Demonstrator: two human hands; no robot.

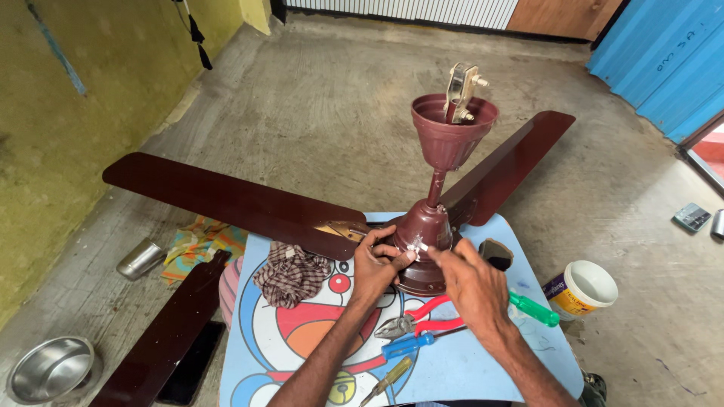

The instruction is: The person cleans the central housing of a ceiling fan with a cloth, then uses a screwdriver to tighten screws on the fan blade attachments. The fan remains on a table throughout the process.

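A maroon ceiling fan (422, 226) stands upside-up on a small blue table (467, 369) with a cartoon print, its down-rod and canopy cup (452, 132) rising above the motor. Two long brown blades reach left (226, 200) and right (513, 162). My left hand (375, 264) presses against the motor housing, fingers curled at a small white piece. My right hand (471, 283) pinches that white piece (419, 245) from the other side. Whether either hand truly grips it is unclear.
On the table lie red-handled pliers (418, 320), a blue-handled tool (407, 345), a yellow-handled screwdriver (385, 380), a green-handled screwdriver (534, 309) and a checked cloth (290, 273). On the floor are a loose blade (166, 332), steel bowl (49, 369), steel cup (139, 258) and white tub (581, 290).
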